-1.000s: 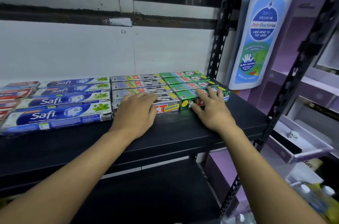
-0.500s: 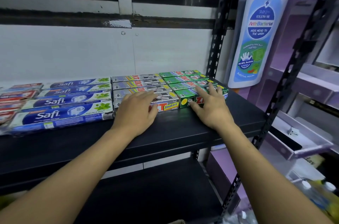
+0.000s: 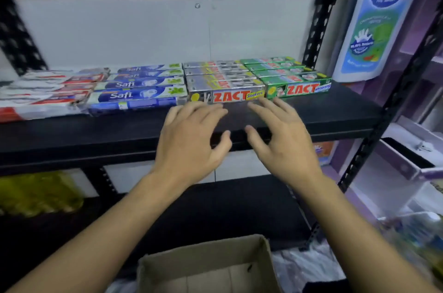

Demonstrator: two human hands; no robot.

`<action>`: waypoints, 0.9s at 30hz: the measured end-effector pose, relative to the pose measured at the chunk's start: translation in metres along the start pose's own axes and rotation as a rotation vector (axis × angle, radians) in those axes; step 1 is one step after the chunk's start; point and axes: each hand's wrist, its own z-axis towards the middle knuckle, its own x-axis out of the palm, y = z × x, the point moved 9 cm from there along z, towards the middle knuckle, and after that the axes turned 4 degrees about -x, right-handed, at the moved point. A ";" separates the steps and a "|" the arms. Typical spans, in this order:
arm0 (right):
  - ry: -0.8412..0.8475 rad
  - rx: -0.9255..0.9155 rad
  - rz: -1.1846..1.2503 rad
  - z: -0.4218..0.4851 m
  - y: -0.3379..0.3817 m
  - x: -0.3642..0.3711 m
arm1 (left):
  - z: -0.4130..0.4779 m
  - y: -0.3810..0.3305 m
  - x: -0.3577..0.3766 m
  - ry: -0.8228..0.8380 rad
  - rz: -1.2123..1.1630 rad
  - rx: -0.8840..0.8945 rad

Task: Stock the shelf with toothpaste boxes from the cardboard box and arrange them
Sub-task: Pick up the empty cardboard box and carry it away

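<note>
My left hand (image 3: 189, 141) and right hand (image 3: 282, 139) hang over the black shelf's (image 3: 96, 132) front edge, fingers spread and holding nothing, just short of the silver Zact Smokers boxes (image 3: 226, 96). Green Zact Whitening boxes (image 3: 299, 88) lie to the right and Safi boxes (image 3: 136, 95) to the left. The cardboard box (image 3: 208, 261) stands open below.

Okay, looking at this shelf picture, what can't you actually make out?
Head view: cardboard box, cut off by the bottom edge; contents unseen.
Head view: red and white boxes, far left, motion-blurred; brand unreadable.
Head view: yellow thing on the lower shelf, blurred; unidentifiable.
Head view: bottle-shaped sign at right, top cut off, lettering smeared.
</note>
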 end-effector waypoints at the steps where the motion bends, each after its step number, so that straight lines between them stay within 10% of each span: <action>1: -0.012 -0.018 0.015 -0.011 0.013 0.000 | -0.016 -0.001 -0.006 -0.021 -0.003 0.013; 9: 0.012 -0.087 0.146 -0.125 0.053 0.050 | -0.149 0.023 0.017 0.080 0.098 0.053; 17: 0.912 0.269 0.020 -0.329 -0.033 0.222 | -0.379 0.109 0.169 1.009 0.354 -0.253; 27: 1.105 0.827 0.101 -0.489 -0.099 0.219 | -0.541 0.166 0.184 0.961 -0.275 -1.328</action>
